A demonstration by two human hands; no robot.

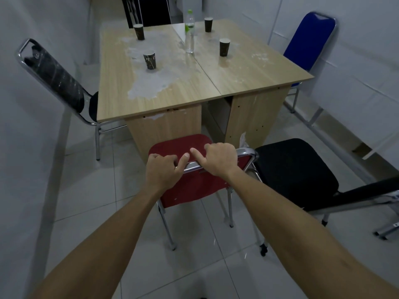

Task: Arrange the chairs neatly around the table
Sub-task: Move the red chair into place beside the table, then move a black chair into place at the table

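Observation:
A red chair (179,147) with a chrome frame stands right in front of me, its seat facing the near end of the wooden table (172,91). My left hand (163,171) and my right hand (218,160) both grip the chrome top rail of its backrest. A black chair (295,167) stands just to the right of the red one, turned sideways, away from the table. Another black chair (56,80) sits at the table's left side, a blue chair (306,42) at its right side, and a dark chair (153,9) at the far end.
Several dark paper cups (150,61) and a clear water bottle (190,33) stand on the table top. White walls close in on the left and right. A chrome frame (386,231) lies on the tiled floor at the right edge.

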